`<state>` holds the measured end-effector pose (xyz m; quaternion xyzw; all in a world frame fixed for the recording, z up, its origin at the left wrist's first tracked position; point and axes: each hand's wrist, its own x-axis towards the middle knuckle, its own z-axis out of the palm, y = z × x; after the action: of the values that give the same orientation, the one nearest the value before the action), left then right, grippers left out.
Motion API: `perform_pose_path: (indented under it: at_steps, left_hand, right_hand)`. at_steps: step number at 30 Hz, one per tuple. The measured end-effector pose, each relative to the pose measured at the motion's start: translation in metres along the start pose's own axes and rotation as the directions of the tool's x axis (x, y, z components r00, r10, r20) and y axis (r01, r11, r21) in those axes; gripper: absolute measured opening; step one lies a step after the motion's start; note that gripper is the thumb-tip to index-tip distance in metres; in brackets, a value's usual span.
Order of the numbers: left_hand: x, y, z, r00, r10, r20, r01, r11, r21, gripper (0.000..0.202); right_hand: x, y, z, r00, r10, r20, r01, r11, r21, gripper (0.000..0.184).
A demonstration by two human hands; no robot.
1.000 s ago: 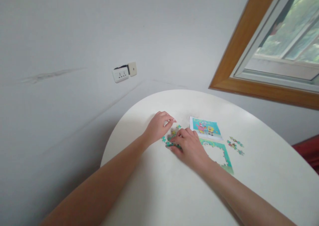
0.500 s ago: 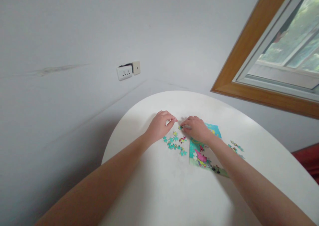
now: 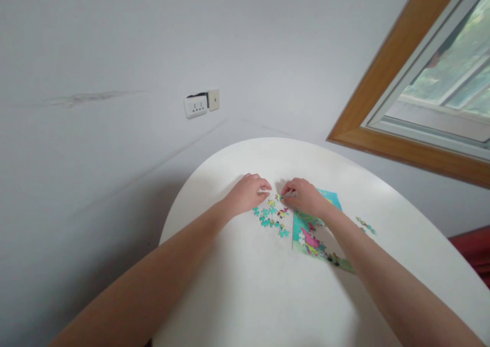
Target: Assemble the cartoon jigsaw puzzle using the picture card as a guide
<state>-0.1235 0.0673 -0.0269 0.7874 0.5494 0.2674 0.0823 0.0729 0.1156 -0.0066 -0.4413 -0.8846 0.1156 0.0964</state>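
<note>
My left hand rests on the round white table with its fingers curled in, thumb and forefinger pinched together; what they hold, if anything, is too small to see. My right hand is closed in a pinch on a small puzzle piece just right of the left fingertips. Several loose teal puzzle pieces lie scattered just in front of both hands. A partly built cartoon puzzle lies under my right wrist and forearm, which hide part of it.
A few more loose pieces lie to the right of the puzzle. A wall socket sits on the grey wall behind the table. A wood-framed window is at the upper right. Something red shows past the table's right edge.
My right hand moved from the loose pieces up and right and now pinches a piece near the left fingertips. The loose pieces it covered now show. My left hand barely moved.
</note>
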Motion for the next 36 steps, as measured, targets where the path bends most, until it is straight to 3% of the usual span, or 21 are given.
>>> perform_pose_path:
  at_steps: [4,13,20,24,29,36]
  left_hand:
    - [-0.002,-0.002,0.001,0.994,-0.003,0.108,0.000,1.000,0.029,0.018]
    - [-0.003,-0.002,0.004,0.993,0.015,0.113,-0.020,0.999,0.049,0.017]
    - [-0.005,-0.001,0.006,0.997,-0.006,0.076,0.002,0.998,0.056,0.016]
    - [-0.005,0.000,0.005,0.997,0.006,0.076,-0.010,0.999,0.052,0.013]
    - [-0.003,-0.001,-0.003,0.991,-0.002,0.131,0.001,1.000,0.005,0.013]
    - [-0.004,-0.005,-0.015,0.962,-0.015,0.271,0.035,0.997,-0.070,0.027]
  right_hand:
    - [-0.003,0.001,0.001,1.000,-0.020,-0.017,0.022,0.996,0.084,0.011]
    - [-0.004,-0.005,0.003,0.999,0.045,0.031,-0.051,0.964,0.262,0.011]
    - [0.000,-0.005,0.005,0.999,0.022,-0.023,-0.020,0.997,0.077,0.016]
    - [-0.013,-0.012,0.001,0.990,-0.125,-0.057,0.127,0.992,0.023,0.015]
    - [-0.030,-0.021,0.000,0.950,-0.311,0.023,0.310,0.950,0.036,0.015]
    - [-0.025,-0.021,0.009,0.964,-0.266,0.008,0.267,0.964,-0.022,0.018]
